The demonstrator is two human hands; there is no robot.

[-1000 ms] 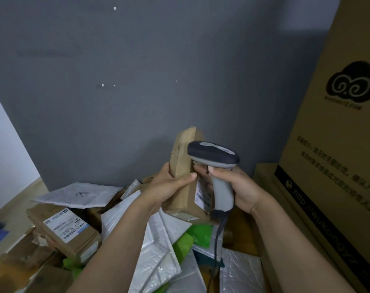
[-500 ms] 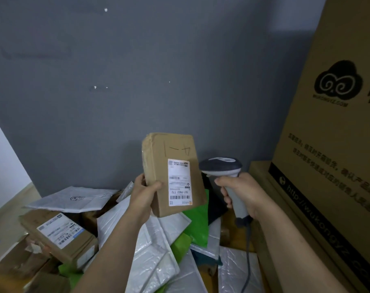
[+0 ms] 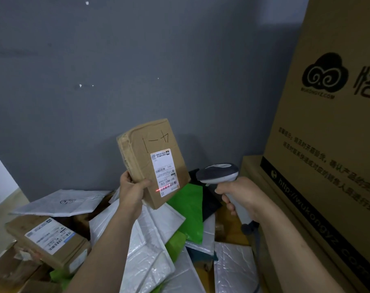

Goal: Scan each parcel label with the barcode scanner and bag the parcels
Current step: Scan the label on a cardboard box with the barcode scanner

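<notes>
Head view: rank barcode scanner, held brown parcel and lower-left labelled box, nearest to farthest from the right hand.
1. Barcode scanner: gripped in the right hand.
2. Held brown parcel: centre, raised in the left hand.
3. Labelled box: far lower left, on the pile.

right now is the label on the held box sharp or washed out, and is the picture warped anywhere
Head view: dim, even light; the label on the parcel is sharp, large print legible, fine print too small. Head view: the red scan line glows across the label's lower end; the wide-angle lens makes the big carton lean at the right.
</notes>
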